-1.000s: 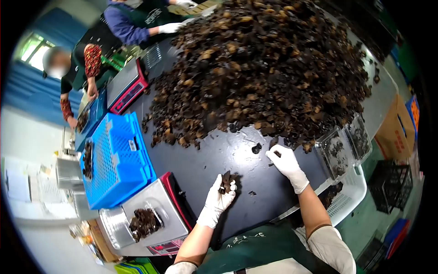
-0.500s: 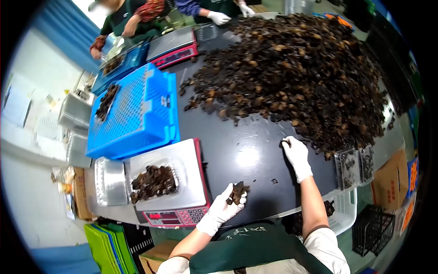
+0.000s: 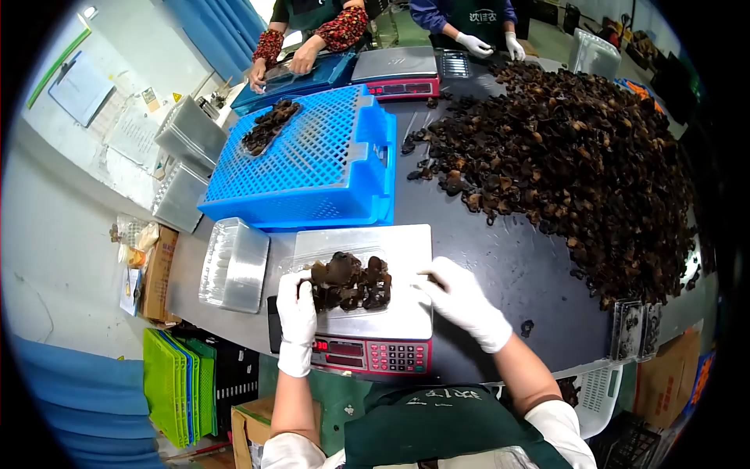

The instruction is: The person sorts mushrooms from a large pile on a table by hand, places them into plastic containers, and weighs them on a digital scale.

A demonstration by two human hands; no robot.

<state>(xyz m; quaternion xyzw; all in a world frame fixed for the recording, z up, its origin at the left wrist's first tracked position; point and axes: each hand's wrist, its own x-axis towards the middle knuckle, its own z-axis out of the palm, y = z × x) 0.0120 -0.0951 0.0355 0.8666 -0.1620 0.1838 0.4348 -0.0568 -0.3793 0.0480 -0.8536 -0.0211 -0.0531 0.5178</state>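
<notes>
A clear plastic tray [image 3: 316,258] holding dark wood ear mushrooms [image 3: 348,280] rests on the metal plate of a red digital scale [image 3: 367,354]. My left hand [image 3: 297,322], in a white glove, is at the tray's left edge, fingers curled and thumb close to the mushrooms; it seems to grip the rim, though its fingertips are partly hidden. My gloved right hand [image 3: 465,303] hovers by the right side of the scale plate, fingers stretched toward the tray and apart from it. Nothing shows in it.
A big heap of wood ear mushrooms [image 3: 578,164] covers the right of the table. Behind the scale stands an upturned blue crate [image 3: 312,168] with a filled tray on it. Stacked clear trays [image 3: 234,266] stand left. Two people work across the table beside another scale [image 3: 394,66].
My left hand has moved from the table to the tray, and the mushrooms it held no longer show in it. My right hand has come left from the heap to the scale. The view has turned left.
</notes>
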